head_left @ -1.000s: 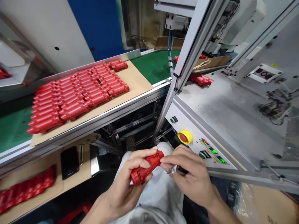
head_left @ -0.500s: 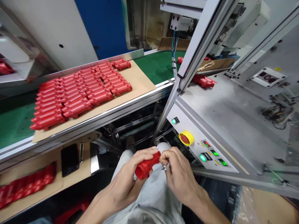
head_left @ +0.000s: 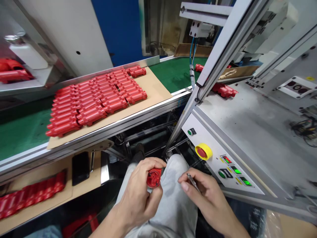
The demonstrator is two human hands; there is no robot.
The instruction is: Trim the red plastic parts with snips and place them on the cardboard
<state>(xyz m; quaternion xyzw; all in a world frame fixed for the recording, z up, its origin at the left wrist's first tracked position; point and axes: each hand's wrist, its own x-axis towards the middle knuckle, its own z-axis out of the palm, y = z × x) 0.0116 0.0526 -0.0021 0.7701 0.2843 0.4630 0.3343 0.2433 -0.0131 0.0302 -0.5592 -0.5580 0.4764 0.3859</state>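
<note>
In my left hand (head_left: 141, 188) is a red plastic housing (head_left: 153, 178), its round open end turned up toward me, with some small dark detail inside. The fingers wrap round it and hide most of its body. My right hand (head_left: 208, 195), off to the right, pinches a thin metal tool (head_left: 193, 181) between thumb and fingers; its exact kind is not clear. A gap over my grey-trousered leg (head_left: 170, 198) separates the two hands.
Rows of red housings (head_left: 99, 99) lie on cardboard (head_left: 158, 86) over a green conveyor (head_left: 22, 132). Below are a phone (head_left: 80, 168) and more red parts (head_left: 34, 193). At right stands a machine frame with an emergency stop button (head_left: 203, 151). A white bottle (head_left: 29, 54) is far left.
My right hand has drawn away from the red housing with the metal tool. My left hand has turned the housing so its open end faces up toward me. Green button lights went dark.
</note>
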